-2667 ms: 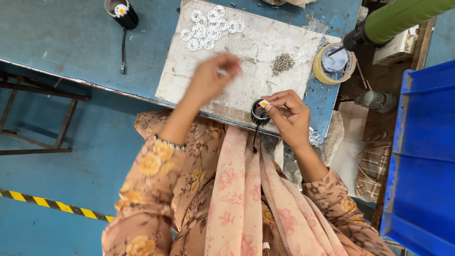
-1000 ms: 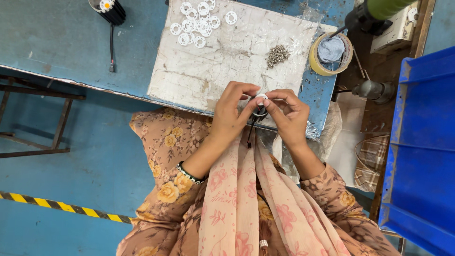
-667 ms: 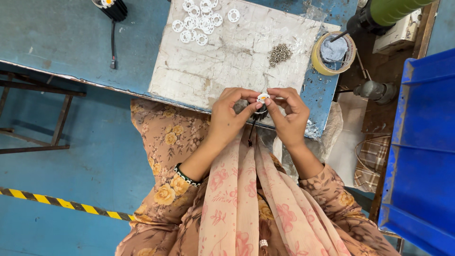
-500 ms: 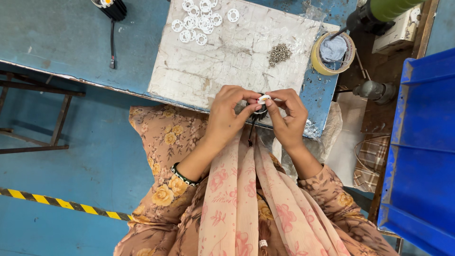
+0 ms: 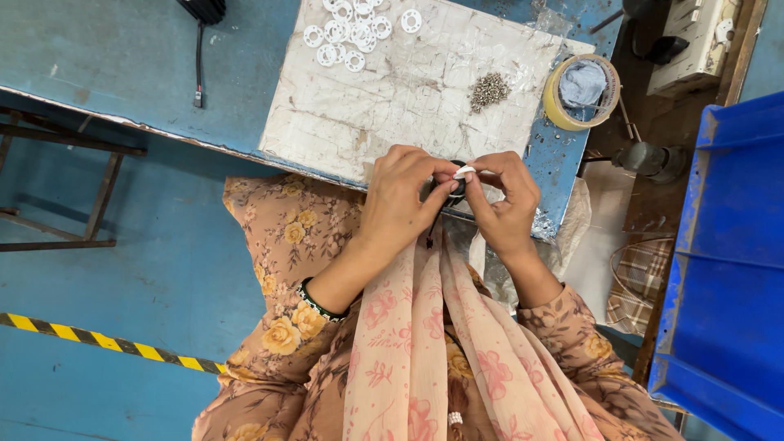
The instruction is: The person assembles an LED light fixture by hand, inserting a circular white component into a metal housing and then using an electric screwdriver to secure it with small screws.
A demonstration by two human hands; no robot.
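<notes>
Both hands met at the near edge of the blue bench (image 5: pixel 122 73), just over the person's lap. The left hand (image 5: pixel 404 196) curled in from one side and the right hand (image 5: pixel 506 204) from the other, and their fingers were drawn in narrow, pinching together on a small white ring (image 5: pixel 464 171) that sat on top of a small black part (image 5: pixel 453 189). The black part was mostly hidden behind the fingertips, so I could not tell its full shape. A thin dark cord hung down from it between the wrists.

Behind the hands lay a scuffed white board (image 5: pixel 408 90) flat on the bench. At its far edge sat a loose cluster of white rings (image 5: pixel 347 33), well apart from the hands. Nearer the right side of the board was a little heap of small grey metal pieces (image 5: pixel 488 90). Just beside the board, a roll of yellow tape (image 5: pixel 581 94) lay flat with a bluish cloth stuffed in its middle. A black cable (image 5: pixel 198 65) trailed across the bench at the far left. A big blue bin (image 5: pixel 727 261) stood off to the right.
</notes>
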